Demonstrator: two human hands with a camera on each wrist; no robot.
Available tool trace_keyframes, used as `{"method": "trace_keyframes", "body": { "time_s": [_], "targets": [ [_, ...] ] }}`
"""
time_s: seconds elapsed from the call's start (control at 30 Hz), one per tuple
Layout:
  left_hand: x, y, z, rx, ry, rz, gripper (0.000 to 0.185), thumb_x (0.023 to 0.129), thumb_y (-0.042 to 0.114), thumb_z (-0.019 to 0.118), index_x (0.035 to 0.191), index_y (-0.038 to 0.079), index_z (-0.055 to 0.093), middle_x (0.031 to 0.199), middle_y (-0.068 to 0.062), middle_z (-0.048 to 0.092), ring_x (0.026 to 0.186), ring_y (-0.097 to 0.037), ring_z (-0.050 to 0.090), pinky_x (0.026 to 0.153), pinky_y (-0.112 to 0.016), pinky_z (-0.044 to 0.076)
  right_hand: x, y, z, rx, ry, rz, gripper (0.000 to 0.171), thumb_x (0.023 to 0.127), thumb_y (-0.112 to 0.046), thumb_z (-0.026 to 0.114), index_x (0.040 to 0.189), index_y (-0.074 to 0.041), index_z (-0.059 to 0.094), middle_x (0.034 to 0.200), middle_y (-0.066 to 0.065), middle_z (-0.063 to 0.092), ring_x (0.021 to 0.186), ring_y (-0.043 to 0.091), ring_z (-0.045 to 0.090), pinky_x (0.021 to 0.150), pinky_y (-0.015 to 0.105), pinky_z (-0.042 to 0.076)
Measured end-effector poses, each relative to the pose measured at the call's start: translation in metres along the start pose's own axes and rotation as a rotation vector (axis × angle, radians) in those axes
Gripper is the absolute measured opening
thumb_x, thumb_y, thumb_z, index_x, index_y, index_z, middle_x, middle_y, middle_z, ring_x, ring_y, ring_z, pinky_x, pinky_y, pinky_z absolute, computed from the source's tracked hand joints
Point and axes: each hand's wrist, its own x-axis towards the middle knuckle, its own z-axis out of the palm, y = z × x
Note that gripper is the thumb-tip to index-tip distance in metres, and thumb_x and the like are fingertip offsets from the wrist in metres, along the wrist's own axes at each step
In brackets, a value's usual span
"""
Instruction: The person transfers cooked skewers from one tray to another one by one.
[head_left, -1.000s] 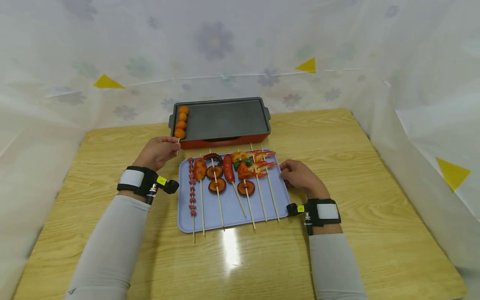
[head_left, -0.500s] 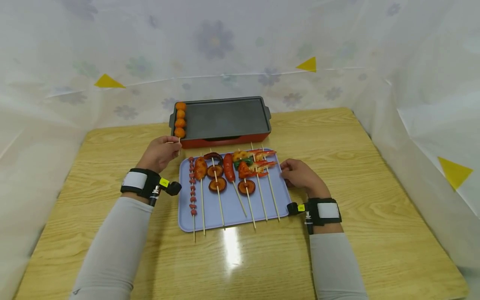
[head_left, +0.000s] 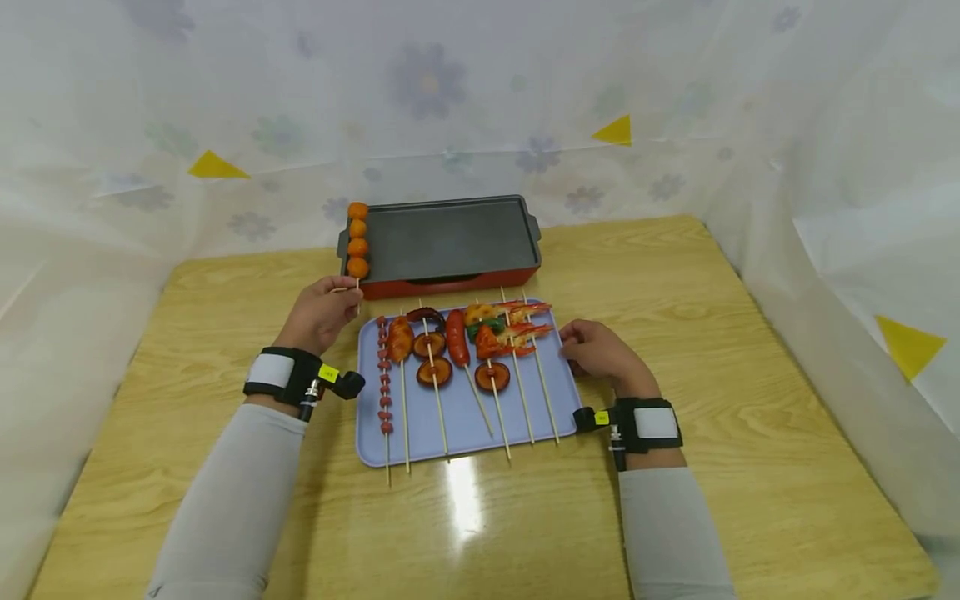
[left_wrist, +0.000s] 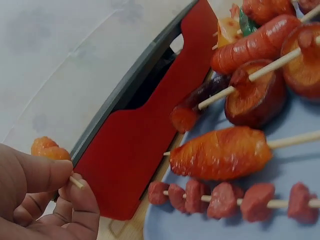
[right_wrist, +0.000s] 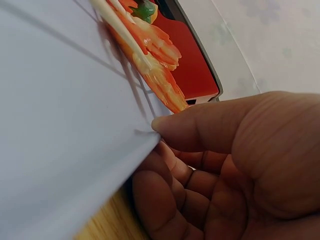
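Note:
My left hand pinches the stick end of a skewer of orange balls, which lies along the left edge of the black-topped grill. In the left wrist view, thumb and fingers hold that short stick, with an orange ball just beyond. My right hand grips the right rim of a pale blue tray, thumb on top and fingers curled below, as the right wrist view shows. On the tray lie several skewers, among them a sausage, mushroom slices, shrimp and small red pieces.
The grill's red front stands just behind the tray's far edge. Stick ends overhang the tray's near edge. Wooden table surrounds both, with a flowered white curtain behind.
The far end of the orange-ball skewer has swung left, so it now lines up with the grill's left edge. My left hand has shifted very slightly; the right hand and tray have stayed put.

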Motion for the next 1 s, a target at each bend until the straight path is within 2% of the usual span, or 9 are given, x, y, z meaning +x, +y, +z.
{"method": "trace_keyframes", "body": {
  "time_s": [0.1, 0.2, 0.43, 0.57, 0.73, 1.0],
  "targets": [
    [-0.001, -0.002, 0.000, -0.044, 0.018, -0.018, 0.020, 0.101, 0.009, 0.055, 0.120, 0.006, 0.051, 0.110, -0.006, 0.048, 0.095, -0.021, 0.048, 0.093, -0.031, 0.044, 0.000, 0.000, 0.000, 0.000, 0.002, 0.002, 0.024, 0.097, -0.006, 0.053, 0.118, 0.006, 0.056, 0.092, 0.011, 0.054, 0.072, 0.019, 0.056, 0.064, 0.031, 0.048],
    [-0.001, -0.004, 0.000, -0.064, 0.027, -0.006, 0.020, 0.101, 0.010, 0.055, 0.120, 0.007, 0.051, 0.109, -0.006, 0.047, 0.093, -0.020, 0.047, 0.092, -0.031, 0.043, 0.000, 0.000, 0.000, 0.003, 0.001, -0.003, 0.025, 0.097, -0.006, 0.053, 0.118, 0.007, 0.055, 0.091, 0.011, 0.054, 0.070, 0.019, 0.055, 0.062, 0.031, 0.048],
    [0.000, -0.016, 0.001, -0.086, 0.053, 0.095, 0.026, 0.101, 0.008, 0.054, 0.126, 0.003, 0.048, 0.108, -0.005, 0.047, 0.091, -0.019, 0.046, 0.091, -0.034, 0.041, 0.000, 0.001, 0.000, 0.006, -0.003, 0.002, 0.024, 0.097, -0.006, 0.053, 0.117, 0.006, 0.055, 0.089, 0.010, 0.053, 0.069, 0.019, 0.054, 0.062, 0.031, 0.047],
    [-0.003, -0.015, 0.001, -0.115, 0.037, 0.149, 0.022, 0.101, 0.007, 0.054, 0.122, 0.006, 0.049, 0.109, -0.004, 0.048, 0.093, -0.019, 0.047, 0.092, -0.032, 0.042, 0.000, -0.003, -0.003, -0.025, 0.008, 0.001, 0.023, 0.098, -0.006, 0.052, 0.117, 0.006, 0.056, 0.091, 0.011, 0.053, 0.072, 0.020, 0.055, 0.064, 0.031, 0.047],
    [-0.010, -0.012, 0.003, -0.149, 0.013, 0.205, 0.016, 0.101, 0.004, 0.053, 0.116, 0.008, 0.051, 0.104, -0.003, 0.050, 0.092, -0.019, 0.047, 0.085, -0.029, 0.044, 0.000, -0.004, -0.004, -0.043, 0.010, 0.003, 0.023, 0.098, -0.006, 0.052, 0.118, 0.006, 0.056, 0.091, 0.012, 0.053, 0.074, 0.021, 0.055, 0.065, 0.031, 0.047],
    [-0.032, -0.006, 0.002, -0.204, -0.018, 0.224, 0.017, 0.101, 0.001, 0.050, 0.118, 0.004, 0.047, 0.105, -0.004, 0.047, 0.086, -0.015, 0.047, 0.076, -0.022, 0.045, -0.001, -0.003, 0.000, -0.033, -0.009, 0.006, 0.024, 0.098, -0.006, 0.052, 0.118, 0.006, 0.056, 0.092, 0.012, 0.053, 0.074, 0.021, 0.055, 0.065, 0.031, 0.047]
  ]
}}
